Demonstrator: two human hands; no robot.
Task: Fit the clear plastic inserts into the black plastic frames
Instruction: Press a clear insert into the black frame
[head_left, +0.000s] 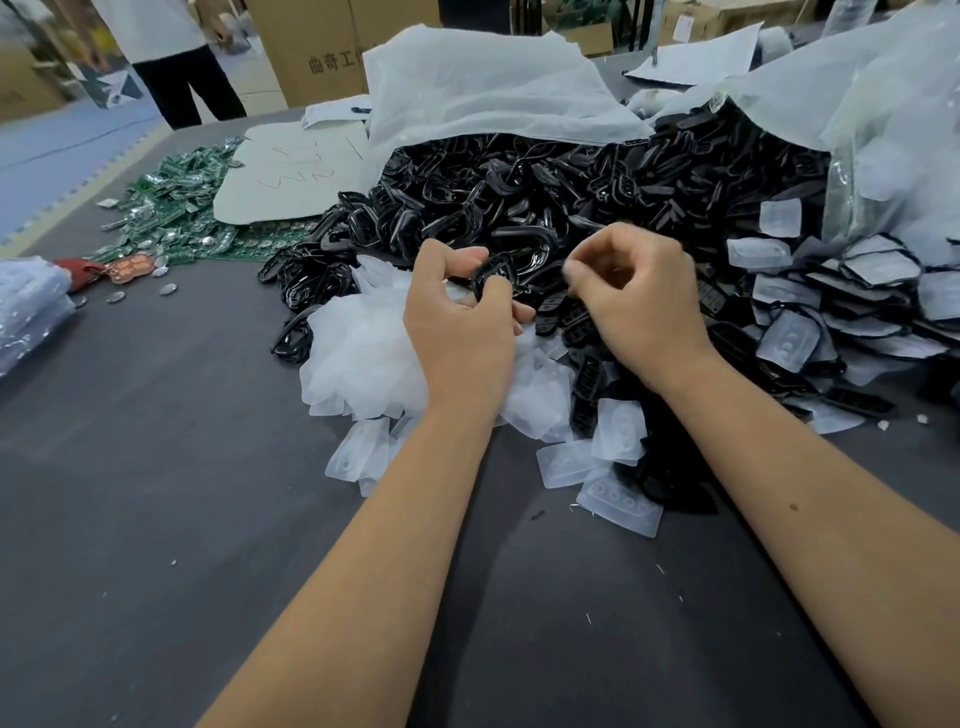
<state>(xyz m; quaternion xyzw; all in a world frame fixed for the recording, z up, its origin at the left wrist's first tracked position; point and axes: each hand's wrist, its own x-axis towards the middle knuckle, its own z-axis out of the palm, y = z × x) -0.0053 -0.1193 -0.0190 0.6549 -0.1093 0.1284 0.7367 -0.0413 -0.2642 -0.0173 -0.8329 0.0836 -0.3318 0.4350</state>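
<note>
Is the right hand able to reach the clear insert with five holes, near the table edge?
Probably yes. The insert lies uncovered on the table, nearer than the right hand; nothing blocks it.

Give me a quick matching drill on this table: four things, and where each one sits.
Things:
1. black frame
2. circuit boards
3. clear inserts
4. cardboard box

Places:
A. far left of the table
B. pile under the left hand
C. behind the table, top centre
D. held in the left hand's fingers

Pairs: 1-D, 2-A, 3-B, 4-C
</note>
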